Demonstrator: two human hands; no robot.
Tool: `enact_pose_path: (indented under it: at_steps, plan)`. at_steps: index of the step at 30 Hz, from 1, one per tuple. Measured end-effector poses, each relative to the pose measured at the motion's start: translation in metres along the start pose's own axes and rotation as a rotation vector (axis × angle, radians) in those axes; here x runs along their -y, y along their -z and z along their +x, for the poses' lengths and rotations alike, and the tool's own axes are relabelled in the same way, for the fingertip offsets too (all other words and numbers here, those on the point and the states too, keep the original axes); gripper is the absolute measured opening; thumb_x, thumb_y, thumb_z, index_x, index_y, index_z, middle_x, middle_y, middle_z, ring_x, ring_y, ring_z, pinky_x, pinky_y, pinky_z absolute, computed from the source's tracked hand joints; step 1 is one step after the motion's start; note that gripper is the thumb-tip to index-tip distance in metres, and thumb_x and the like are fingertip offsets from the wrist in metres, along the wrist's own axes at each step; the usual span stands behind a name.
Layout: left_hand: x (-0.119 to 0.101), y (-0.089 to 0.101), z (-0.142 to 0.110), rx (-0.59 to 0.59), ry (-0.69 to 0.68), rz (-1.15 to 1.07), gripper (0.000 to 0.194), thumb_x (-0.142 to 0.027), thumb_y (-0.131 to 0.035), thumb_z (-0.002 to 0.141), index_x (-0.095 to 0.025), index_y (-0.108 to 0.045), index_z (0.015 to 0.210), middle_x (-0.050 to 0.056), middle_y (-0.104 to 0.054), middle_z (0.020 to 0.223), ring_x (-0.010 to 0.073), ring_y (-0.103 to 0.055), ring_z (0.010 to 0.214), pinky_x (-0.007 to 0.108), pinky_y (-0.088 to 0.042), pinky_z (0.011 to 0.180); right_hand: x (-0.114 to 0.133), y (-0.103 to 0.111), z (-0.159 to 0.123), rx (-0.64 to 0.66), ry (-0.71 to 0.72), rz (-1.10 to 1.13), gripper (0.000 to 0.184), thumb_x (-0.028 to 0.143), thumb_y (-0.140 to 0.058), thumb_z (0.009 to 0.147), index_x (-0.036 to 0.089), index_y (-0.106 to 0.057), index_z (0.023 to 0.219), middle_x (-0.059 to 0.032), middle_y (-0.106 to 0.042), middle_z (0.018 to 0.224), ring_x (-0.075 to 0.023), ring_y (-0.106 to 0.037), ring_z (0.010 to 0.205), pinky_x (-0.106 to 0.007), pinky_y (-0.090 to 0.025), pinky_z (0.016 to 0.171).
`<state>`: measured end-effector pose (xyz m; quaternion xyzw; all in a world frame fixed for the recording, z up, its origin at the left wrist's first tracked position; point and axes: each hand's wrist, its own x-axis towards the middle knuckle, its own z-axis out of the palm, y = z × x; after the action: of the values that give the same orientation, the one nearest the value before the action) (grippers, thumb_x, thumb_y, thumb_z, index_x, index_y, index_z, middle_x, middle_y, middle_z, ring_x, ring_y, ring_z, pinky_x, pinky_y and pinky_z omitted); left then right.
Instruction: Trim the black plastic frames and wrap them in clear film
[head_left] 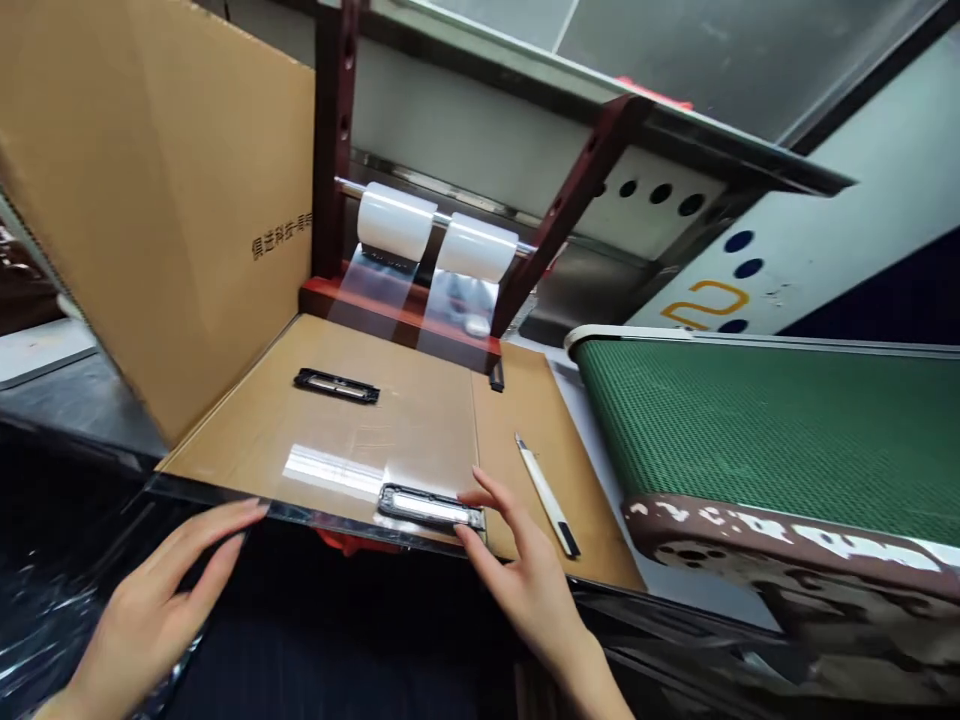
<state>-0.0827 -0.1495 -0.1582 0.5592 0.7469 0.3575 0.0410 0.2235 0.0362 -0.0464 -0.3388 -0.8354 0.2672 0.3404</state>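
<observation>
A narrow black rectangular part with a pale strip inside (420, 504) lies at the front edge of the cardboard-covered bench. My right hand (525, 570) has its thumb and a finger on the two long sides of the part's right end, with the index finger raised. My left hand (161, 595) is at the front edge, left of that part; its thumb and fingertips are a little apart, and I see nothing between them. A second, similar black part (336, 386) lies farther back on the left. Right of my right hand is a white pen-like tool with a black end (546, 492).
Two rolls of clear film (397, 222) (478, 248) hang on a rod in a dark red frame, their strips reaching down to a red bar (405, 325). A tall cardboard panel (180, 200) stands at left. At right runs a green conveyor belt (780, 430).
</observation>
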Motion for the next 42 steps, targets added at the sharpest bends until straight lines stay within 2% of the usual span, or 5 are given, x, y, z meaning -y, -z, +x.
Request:
enact_pose_path:
  at_steps: [3,6,10,23,42]
  plan:
    - [-0.034,0.005,0.091,0.024,-0.121,0.008,0.05,-0.054,-0.029,0.102,-0.033,-0.052,0.14,0.001,-0.067,0.135,0.0282,-0.064,0.122,0.045,-0.047,0.11,-0.006,0.008,-0.005,0.023,-0.062,0.0,0.047,0.027,-0.059,0.097,0.027,-0.05,0.143,-0.0063,-0.073,0.113,-0.0216,-0.07,0.11,-0.04,-0.053,0.106]
    - [-0.03,0.0,0.168,0.088,-0.224,0.044,0.05,-0.049,-0.038,0.103,-0.023,-0.049,0.143,0.011,-0.06,0.143,0.0298,-0.058,0.129,0.055,-0.044,0.111,-0.009,0.007,-0.018,0.016,-0.054,0.037,0.049,0.026,-0.058,0.097,0.031,-0.048,0.145,-0.0046,-0.071,0.115,-0.0203,-0.069,0.111,-0.038,-0.052,0.107]
    - [-0.009,-0.008,0.218,0.192,-0.333,0.108,0.046,-0.042,-0.059,0.097,-0.02,-0.054,0.137,0.013,-0.059,0.141,0.0306,-0.058,0.128,0.06,-0.042,0.11,-0.014,0.0,-0.028,0.018,-0.067,0.082,0.052,0.024,-0.059,0.096,0.035,-0.046,0.145,-0.0023,-0.071,0.116,-0.0192,-0.069,0.111,-0.037,-0.052,0.107]
    - [-0.012,0.002,0.236,0.303,-0.34,0.183,0.042,-0.037,-0.063,0.096,-0.022,-0.056,0.135,0.011,-0.061,0.137,0.0286,-0.063,0.119,0.057,-0.048,0.104,0.018,-0.1,0.163,0.396,0.131,-0.209,0.071,0.009,-0.06,0.085,0.014,-0.038,0.152,-0.0182,-0.055,0.146,-0.0282,-0.051,0.136,-0.046,-0.041,0.114]
    - [0.003,-0.001,0.252,0.349,-0.22,-0.128,0.038,-0.04,-0.061,0.097,-0.02,-0.06,0.129,0.009,-0.067,0.125,0.0266,-0.066,0.111,0.054,-0.052,0.099,0.006,-0.108,0.203,0.521,-0.063,-0.169,0.035,0.032,-0.065,0.099,0.017,-0.059,0.13,-0.0081,-0.066,0.122,-0.0233,-0.068,0.105,-0.046,-0.057,0.092]
